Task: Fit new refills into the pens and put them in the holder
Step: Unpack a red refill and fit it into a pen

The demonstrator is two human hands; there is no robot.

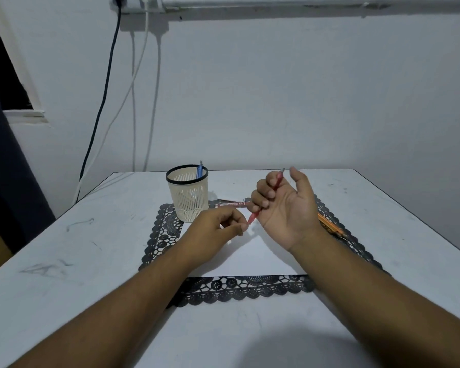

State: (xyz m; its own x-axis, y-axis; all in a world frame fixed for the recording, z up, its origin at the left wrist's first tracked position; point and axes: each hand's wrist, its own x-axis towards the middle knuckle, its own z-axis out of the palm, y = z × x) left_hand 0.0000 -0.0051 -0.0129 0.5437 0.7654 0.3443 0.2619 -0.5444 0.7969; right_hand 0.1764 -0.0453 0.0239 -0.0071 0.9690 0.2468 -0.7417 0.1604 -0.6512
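A red pen (266,199) sits tilted in the air above the middle of the worktop (64,261), held between both hands. The right hand (284,205), palm turned up, curls its fingers around the pen's barrel, with the thumb sticking up free. The left hand (218,227) pinches the pen's lower tip between thumb and forefinger. Just behind and left of the hands stands a cream mesh holder (187,193) with a black rim, one blue pen (199,170) upright inside it. Red pens or refills (229,203) lie flat between the holder and the right hand, partly hidden by the fingers. Orange pens (331,226) lie to the right, behind the right wrist. All rest on a white sheet (250,258) laid over a black lace mat (239,286). Cables (104,102) hang down the wall behind.
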